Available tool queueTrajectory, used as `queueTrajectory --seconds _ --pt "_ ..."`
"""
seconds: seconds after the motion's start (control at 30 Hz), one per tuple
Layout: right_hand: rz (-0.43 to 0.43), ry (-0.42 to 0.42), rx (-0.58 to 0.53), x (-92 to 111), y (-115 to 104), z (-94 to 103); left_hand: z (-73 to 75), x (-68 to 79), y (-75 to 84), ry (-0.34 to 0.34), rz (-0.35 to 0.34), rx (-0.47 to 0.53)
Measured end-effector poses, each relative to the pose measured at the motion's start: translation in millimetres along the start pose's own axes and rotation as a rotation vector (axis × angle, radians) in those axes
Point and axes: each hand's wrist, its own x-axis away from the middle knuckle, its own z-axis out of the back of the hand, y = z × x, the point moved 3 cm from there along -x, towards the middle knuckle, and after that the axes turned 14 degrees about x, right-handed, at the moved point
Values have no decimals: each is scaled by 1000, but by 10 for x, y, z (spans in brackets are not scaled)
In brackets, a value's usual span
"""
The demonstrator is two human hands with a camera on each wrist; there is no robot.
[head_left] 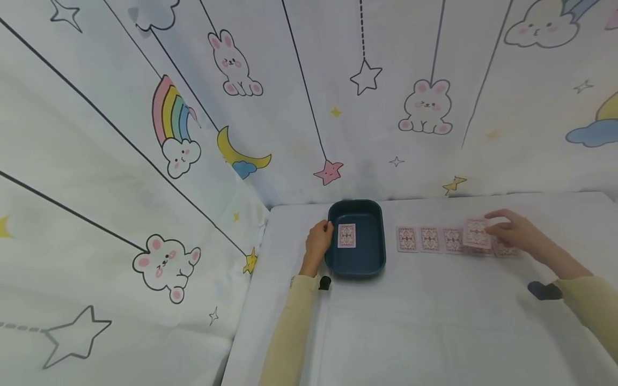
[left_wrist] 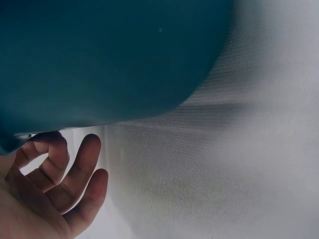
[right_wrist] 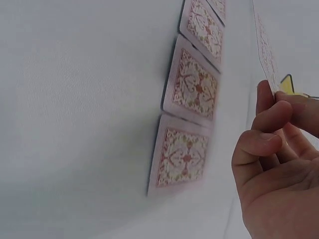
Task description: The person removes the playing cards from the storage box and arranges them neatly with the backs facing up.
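Observation:
My right hand (head_left: 516, 233) pinches one playing card (head_left: 477, 233) by its edge, raised above a row of cards on the table. In the right wrist view, this card (right_wrist: 266, 50) stands nearly edge-on between the thumb and fingertips. Several face-down playing cards (head_left: 407, 239) with red-patterned backs lie side by side below it. At the left, my left hand (head_left: 318, 244) grips the rim of a dark teal tray (head_left: 357, 266). One more face-down card (head_left: 346, 236) lies inside that tray. The left wrist view shows curled fingers (left_wrist: 89, 154) beneath the tray's rim.
A white cloth covers the table (head_left: 410, 332). Behind it and to the left hangs a white backdrop (head_left: 289, 134) printed with bunnies, stars and rainbows. The tray stands left of the card row, with a gap of cloth between them.

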Motion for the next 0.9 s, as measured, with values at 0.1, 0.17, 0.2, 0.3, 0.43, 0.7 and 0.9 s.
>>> queueTrajectory --seconds 0.1,0.17,0.2,0.3,0.43,0.7,0.9 --pt "-6 6 6 31 45 30 13 5 16 -4 -9 -1" --pt "-4 11 10 56 77 50 16 1 19 -3 -11 -2" --pt "-2 13 15 70 96 60 12 -1 17 -4 -11 -5" --pt "-5 14 31 110 162 90 1 -5 3 -3 -6 -10" --pt "-14 7 45 158 261 119 -7 -5 -6 3 0 -3" --pt "-21 18 62 242 477 173 -16 -9 -18 2 2 -7" --pt "-61 31 64 273 611 198 -18 -5 -8 2 4 5"
